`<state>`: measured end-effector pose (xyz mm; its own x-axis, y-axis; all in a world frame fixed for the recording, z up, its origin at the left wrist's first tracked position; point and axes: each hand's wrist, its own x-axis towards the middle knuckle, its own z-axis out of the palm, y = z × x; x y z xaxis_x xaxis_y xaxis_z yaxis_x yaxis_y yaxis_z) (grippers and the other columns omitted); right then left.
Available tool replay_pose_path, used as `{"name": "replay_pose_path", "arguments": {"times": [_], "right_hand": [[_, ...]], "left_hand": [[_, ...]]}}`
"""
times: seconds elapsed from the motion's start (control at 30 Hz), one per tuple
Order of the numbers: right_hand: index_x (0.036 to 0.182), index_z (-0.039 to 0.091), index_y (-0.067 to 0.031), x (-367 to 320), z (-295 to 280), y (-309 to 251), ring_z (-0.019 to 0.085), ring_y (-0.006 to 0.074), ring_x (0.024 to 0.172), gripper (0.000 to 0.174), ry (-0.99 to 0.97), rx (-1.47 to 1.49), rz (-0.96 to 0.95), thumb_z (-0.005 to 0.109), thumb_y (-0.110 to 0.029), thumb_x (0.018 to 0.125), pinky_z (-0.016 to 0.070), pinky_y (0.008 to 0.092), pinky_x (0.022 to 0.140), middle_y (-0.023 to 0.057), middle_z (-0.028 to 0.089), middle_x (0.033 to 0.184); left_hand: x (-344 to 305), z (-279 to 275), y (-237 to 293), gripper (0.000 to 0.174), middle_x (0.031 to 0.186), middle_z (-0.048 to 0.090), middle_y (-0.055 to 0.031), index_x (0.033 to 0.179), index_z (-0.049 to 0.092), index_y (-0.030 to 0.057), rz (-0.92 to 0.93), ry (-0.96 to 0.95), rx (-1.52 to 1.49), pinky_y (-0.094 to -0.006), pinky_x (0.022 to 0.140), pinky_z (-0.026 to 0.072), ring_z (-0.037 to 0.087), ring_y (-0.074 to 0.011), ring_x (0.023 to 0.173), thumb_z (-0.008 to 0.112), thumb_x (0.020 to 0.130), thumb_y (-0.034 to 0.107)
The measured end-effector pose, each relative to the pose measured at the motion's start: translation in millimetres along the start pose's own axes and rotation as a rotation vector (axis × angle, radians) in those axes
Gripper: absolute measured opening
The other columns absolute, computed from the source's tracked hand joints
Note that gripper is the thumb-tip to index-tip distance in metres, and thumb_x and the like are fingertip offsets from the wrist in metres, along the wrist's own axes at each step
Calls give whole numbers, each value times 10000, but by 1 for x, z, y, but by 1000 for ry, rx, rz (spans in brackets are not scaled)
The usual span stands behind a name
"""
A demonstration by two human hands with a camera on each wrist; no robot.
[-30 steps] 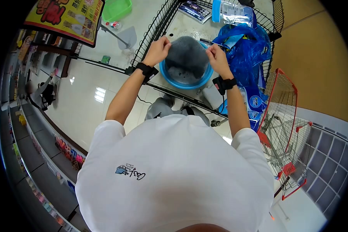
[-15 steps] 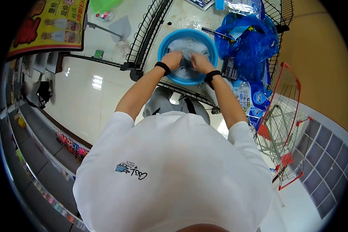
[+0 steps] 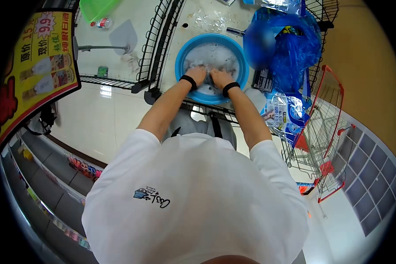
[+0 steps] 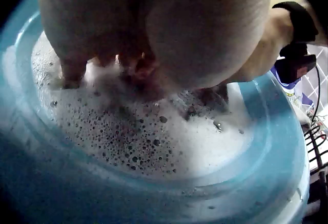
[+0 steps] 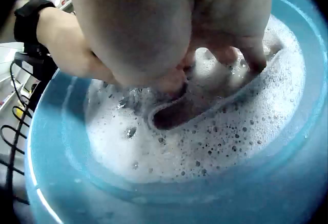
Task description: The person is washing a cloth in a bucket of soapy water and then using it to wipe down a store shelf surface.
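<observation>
A blue basin (image 3: pixel 180 61) holds foamy water with a dark grey cloth in it, mostly under the suds. In the right wrist view, a folded edge of the cloth (image 5: pixel 171 119) shows above the foam. My right hand (image 3: pixel 221 78) holds this cloth, fingers on its far part and thumb by the fold. Beside it my left hand (image 3: pixel 196 75) is down in the basin, close to the right. In the left wrist view its fingertips dip into the foam (image 4: pixel 138 147), and I cannot tell whether they grip the cloth.
Right of the basin lie a blue plastic bag (image 3: pixel 295 53), a black box (image 3: pixel 262 80) and blue-white packs (image 3: pixel 286 112). A pen-like stick (image 3: pixel 235 31) lies behind it. Black wire racks (image 3: pixel 152 44) edge the table. A red-trimmed shopping cart (image 3: pixel 325 132) stands to the right.
The dark grey cloth, held up spread between both hands over the basin, has gone down into the suds. Both hands have lowered into the basin and come closer together.
</observation>
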<state>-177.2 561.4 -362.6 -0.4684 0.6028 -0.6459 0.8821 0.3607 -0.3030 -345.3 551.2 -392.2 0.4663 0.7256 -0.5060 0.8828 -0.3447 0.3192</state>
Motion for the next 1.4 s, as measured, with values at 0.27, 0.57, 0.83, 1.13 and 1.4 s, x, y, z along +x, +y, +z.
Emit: {"name": "replay_pose_path", "arguments": {"times": [0.27,0.57,0.83,1.13,1.4], "right_hand": [[1143,558,-103,10,-7,3,577,377,1135,264,-50,104,12,475,-87,894,448,581,926,160,618,1215],[1093,570,-12,-9,-7,1,603,421,1036,275,43,183,-101,504,-46,828,478,492,893,268,642,1057],[1141,542,-22,-29,-10,-4,607,443,1008,345,35,215,-37,545,-51,797,489,519,853,287,635,1059],[1134,608,-39,-26,-5,-4,619,394,1042,339,-103,205,-32,558,-59,799,493,484,897,232,644,1118],[1018,587,-14,-33,-2,8,613,442,920,215,81,278,-164,558,-101,824,479,497,772,258,651,954]], "left_hand": [[1,-16,-5,222,1037,639,-253,973,596,-21,-17,-121,-154,-472,869,504,618,-410,993,553,758,13],[-9,-25,5,229,1053,644,-273,925,675,-44,-7,-196,-94,-446,881,511,632,-390,1004,558,767,74],[-25,-10,0,423,1074,631,-286,1137,571,-96,151,-48,-116,-454,871,500,612,-404,1016,542,742,54],[-18,-19,10,299,1010,673,-251,996,691,-17,51,-294,-84,-445,859,510,642,-384,982,545,776,123],[-40,-47,12,283,918,671,-249,960,667,-3,87,-250,-118,-466,799,502,639,-421,904,537,730,99]]}}
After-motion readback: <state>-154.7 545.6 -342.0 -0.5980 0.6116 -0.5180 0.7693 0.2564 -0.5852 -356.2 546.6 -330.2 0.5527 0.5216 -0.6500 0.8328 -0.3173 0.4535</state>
